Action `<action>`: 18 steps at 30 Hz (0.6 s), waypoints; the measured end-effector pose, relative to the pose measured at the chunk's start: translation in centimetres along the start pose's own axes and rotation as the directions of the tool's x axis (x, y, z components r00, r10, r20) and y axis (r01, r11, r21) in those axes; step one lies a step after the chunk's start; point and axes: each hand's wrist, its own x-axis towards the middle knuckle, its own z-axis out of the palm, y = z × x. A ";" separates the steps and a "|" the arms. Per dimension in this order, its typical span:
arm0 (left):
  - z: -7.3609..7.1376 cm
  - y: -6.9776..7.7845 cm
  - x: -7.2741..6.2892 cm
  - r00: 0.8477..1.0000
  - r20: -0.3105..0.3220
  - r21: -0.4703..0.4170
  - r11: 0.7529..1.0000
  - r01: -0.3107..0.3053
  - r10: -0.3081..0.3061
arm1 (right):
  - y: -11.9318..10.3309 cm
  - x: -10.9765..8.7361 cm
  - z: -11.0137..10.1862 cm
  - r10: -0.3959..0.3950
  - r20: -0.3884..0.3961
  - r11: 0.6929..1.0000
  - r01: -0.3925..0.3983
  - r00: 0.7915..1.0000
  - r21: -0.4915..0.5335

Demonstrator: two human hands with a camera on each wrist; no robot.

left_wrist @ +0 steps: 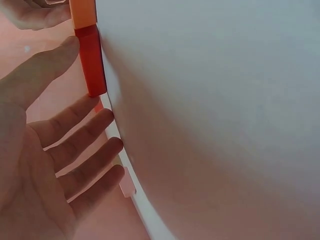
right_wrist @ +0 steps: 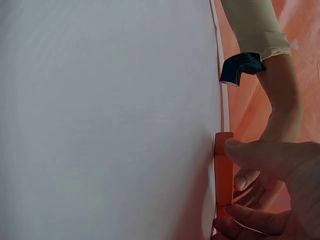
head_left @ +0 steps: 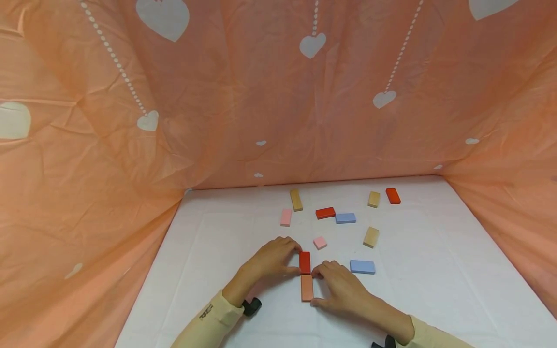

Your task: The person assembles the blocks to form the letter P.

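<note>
A red block (head_left: pixel 305 262) and an orange block (head_left: pixel 307 288) lie end to end on the white table, in one line running away from the person. My left hand (head_left: pixel 271 258) pinches the red block by its ends, thumb near the joint and index finger at the far end; the other fingers spread loosely in the left wrist view. From the right, my right hand (head_left: pixel 344 290) holds the orange block, its thumb at the near end and a fingertip near the joint. The orange block's long side (right_wrist: pixel 225 177) shows in the right wrist view.
Beyond the hands lie a small pink block (head_left: pixel 320 242), a longer pink block (head_left: pixel 285 217) and several tan, red and blue blocks. A blue block (head_left: pixel 362 267) sits right of the right hand. An orange curtain (head_left: pixel 278 121) with white hearts surrounds the table (head_left: pixel 435 290).
</note>
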 end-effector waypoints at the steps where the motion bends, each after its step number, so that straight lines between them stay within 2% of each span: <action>1: 0.0 0.0 0.0 1.000 0.000 0.001 1.000 0.001 -0.001 | 0.0 0.0 0.0 0.000 0.000 1.000 0.000 1.000 -0.002; 7: 0.0 0.2 -0.1 1.000 0.003 0.016 1.000 0.002 -0.002 | 0.0 0.0 0.2 -0.010 -0.011 1.000 0.010 1.000 -0.010; 18: 0.0 0.6 -0.4 0.999 0.023 0.028 0.999 0.029 -0.030 | 0.0 0.0 0.1 0.002 0.015 1.000 -0.002 1.000 -0.001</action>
